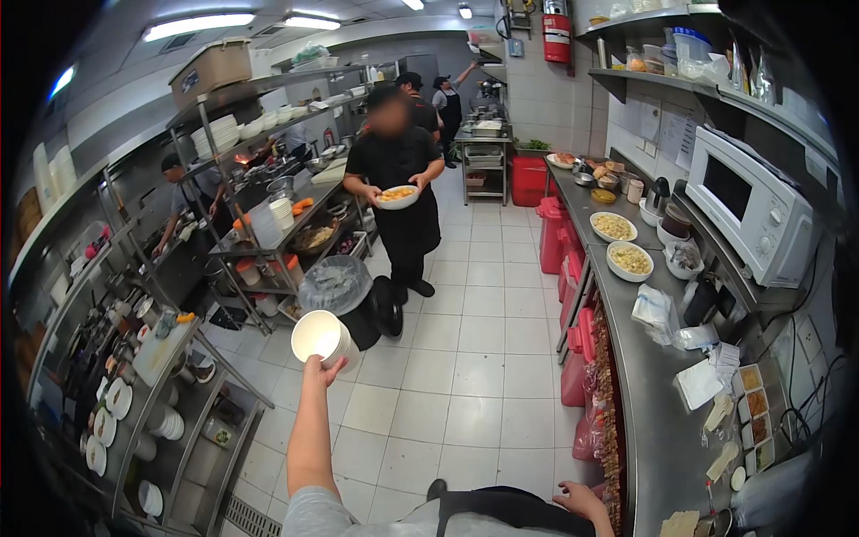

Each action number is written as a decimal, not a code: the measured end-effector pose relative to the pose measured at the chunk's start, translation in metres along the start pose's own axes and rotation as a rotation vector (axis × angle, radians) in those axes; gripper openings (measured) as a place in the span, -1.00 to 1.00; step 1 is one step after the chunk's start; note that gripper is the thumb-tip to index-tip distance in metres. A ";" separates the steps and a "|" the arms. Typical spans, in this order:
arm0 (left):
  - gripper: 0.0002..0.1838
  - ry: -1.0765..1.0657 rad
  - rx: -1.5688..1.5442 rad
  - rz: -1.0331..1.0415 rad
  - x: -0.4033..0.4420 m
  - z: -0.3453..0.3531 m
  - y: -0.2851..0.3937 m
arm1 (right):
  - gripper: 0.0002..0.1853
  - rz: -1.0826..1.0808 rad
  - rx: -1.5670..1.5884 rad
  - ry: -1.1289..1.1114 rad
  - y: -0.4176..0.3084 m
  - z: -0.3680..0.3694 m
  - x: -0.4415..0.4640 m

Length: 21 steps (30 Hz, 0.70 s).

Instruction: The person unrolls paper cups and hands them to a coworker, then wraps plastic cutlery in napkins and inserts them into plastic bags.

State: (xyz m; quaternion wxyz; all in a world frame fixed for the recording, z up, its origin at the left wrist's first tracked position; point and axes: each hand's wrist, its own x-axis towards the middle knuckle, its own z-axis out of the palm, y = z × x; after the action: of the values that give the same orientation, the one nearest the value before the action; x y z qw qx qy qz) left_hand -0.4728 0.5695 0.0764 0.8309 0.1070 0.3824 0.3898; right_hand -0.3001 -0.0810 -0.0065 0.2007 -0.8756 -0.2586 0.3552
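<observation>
My left hand (324, 367) is stretched forward and grips a stack of white bowls (318, 336) from below and behind. The top bowl's inside faces me and looks bare. Low on the right, my right hand (582, 501) hangs beside the steel counter (658, 421), its fingers loosely apart with nothing in them. Beyond the stack, a co-worker in dark clothes (395, 148) stands in the aisle, holding a white oval bowl of food (396, 197) in both hands. A bin with a clear plastic liner (335, 284) stands just behind my stack.
Two bowls of pale chopped food (630, 261) sit on the right counter, near a white microwave (756, 206). Pink-red bins (577, 345) line the space under it. Steel shelving (170, 376) with dishes stands on the left. Other workers are farther back.
</observation>
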 end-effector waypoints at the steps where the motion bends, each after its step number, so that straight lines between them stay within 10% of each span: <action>1: -0.32 -0.009 0.008 -0.008 0.010 0.006 -0.001 | -0.38 0.017 -0.013 -0.003 0.005 0.006 0.004; 7: -0.32 -0.066 0.087 -0.065 0.071 0.044 0.001 | -0.46 0.250 0.031 -0.139 -0.004 0.035 0.016; 10: -0.33 -0.086 0.090 -0.085 0.095 0.067 0.002 | -0.36 0.123 0.143 -0.105 0.117 0.135 0.097; 15: -0.31 -0.139 0.091 -0.119 0.125 0.102 0.005 | -0.39 0.230 0.145 -0.029 -0.009 0.047 0.047; 21: -0.29 -0.159 0.094 -0.086 0.137 0.130 -0.001 | -0.42 0.209 0.166 -0.023 0.027 0.085 0.079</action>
State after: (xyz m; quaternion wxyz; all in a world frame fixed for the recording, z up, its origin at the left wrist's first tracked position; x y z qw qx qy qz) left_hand -0.3233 0.6847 0.0896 0.8686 0.1600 0.3374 0.3258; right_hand -0.3053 -0.0410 -0.1188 0.2311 -0.8740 -0.1379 0.4045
